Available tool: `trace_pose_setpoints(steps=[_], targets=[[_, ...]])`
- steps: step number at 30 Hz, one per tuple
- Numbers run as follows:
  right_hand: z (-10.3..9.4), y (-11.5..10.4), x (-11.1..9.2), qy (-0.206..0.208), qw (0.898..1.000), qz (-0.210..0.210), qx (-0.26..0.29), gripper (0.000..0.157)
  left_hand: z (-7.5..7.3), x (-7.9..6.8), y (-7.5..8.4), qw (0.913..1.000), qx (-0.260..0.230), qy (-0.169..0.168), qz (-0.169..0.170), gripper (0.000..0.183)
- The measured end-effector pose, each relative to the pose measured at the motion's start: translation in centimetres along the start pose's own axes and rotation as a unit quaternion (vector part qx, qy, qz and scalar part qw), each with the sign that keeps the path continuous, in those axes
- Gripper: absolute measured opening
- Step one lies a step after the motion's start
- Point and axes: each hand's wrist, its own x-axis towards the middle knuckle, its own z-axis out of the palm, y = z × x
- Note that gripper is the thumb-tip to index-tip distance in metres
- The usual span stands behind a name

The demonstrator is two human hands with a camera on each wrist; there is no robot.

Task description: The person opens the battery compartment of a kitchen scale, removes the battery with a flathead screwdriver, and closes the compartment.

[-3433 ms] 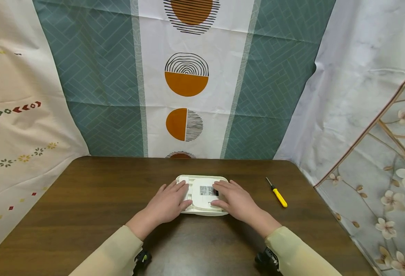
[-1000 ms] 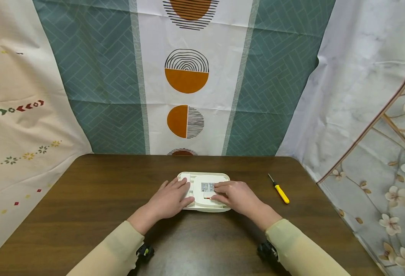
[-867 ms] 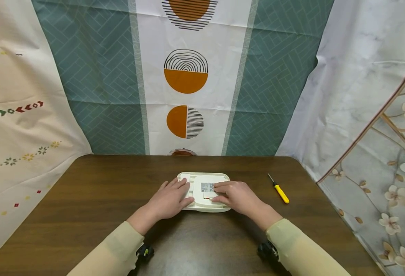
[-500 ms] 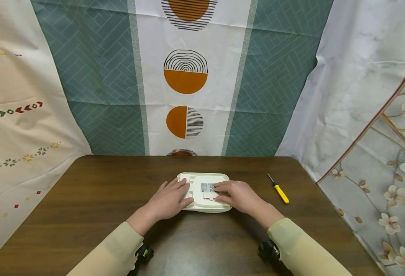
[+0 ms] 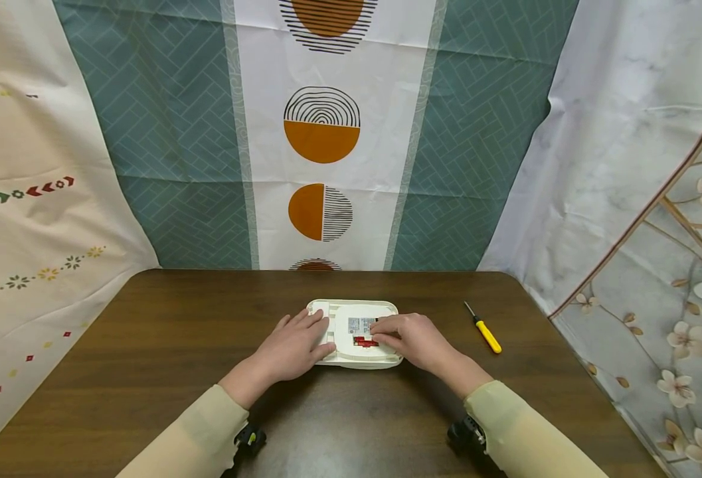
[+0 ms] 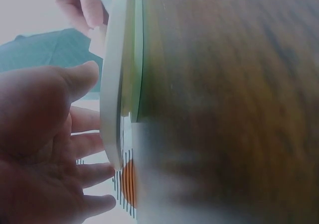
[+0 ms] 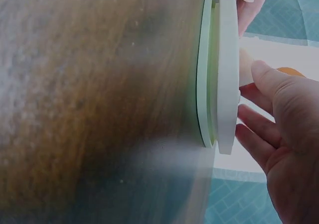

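A flat white device, like a kitchen scale turned underside up, lies on the table with a printed label on it. Red batteries show in its small compartment. My right hand pinches a small white battery cover between thumb and fingers, raised at a tilt from the compartment. In the left wrist view the same cover stands out from the device. My left hand rests on the device's left end with fingers extended.
A screwdriver with a yellow handle lies right of the device on the brown wooden table. Patterned cloth hangs behind the table's far edge, and more cloth hangs at both sides.
The right hand has lifted the battery cover off the compartment, baring the red batteries that showed only as a thin strip before. The left hand has stayed in place.
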Motion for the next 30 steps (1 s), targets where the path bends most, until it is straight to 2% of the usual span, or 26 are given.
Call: trace_pose_setpoints(steps=[11,18,30], targets=[[0.1,0.1,0.0,0.040,0.999,-0.011,-0.009,0.017,0.0,-0.1,0.0,1.0000,-0.004,0.004,0.001,0.065],[-0.4,0.7,-0.1,0.076,0.995,-0.040,-0.045,0.014,0.1,0.0,0.1,1.0000,-0.003,-0.002,-0.001,0.066],[-2.4,3.3,-0.3,0.114,0.986,-0.016,-0.120,0.015,-0.1,-0.1,-0.1,1.0000,-0.004,-0.002,-0.004,0.067]])
